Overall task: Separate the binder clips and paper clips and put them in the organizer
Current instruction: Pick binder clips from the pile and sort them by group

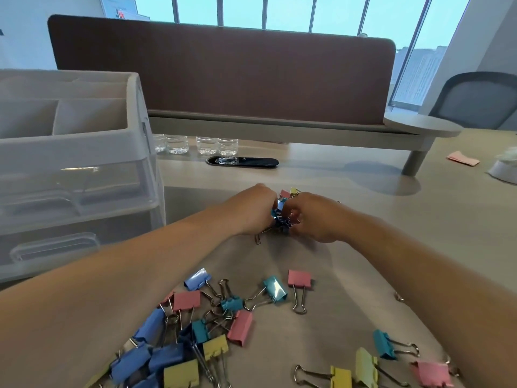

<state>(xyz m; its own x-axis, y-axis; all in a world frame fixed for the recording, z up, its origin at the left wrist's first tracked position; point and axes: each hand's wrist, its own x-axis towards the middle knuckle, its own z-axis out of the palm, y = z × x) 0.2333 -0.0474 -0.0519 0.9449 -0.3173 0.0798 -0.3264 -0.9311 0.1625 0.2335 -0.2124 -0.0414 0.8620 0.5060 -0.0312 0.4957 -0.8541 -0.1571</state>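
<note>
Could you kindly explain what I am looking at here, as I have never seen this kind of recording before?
There is no machine here. A person wears one camera on the head, and it looks down at their own bare arms. The left hand and right hand meet mid-desk, fingers curled on a tangle of clips. The tangle is mostly blue, and its kind is too small to tell. Nearer the camera, coloured binder clips lie scattered on the desk. A translucent organizer stands at the left.
</note>
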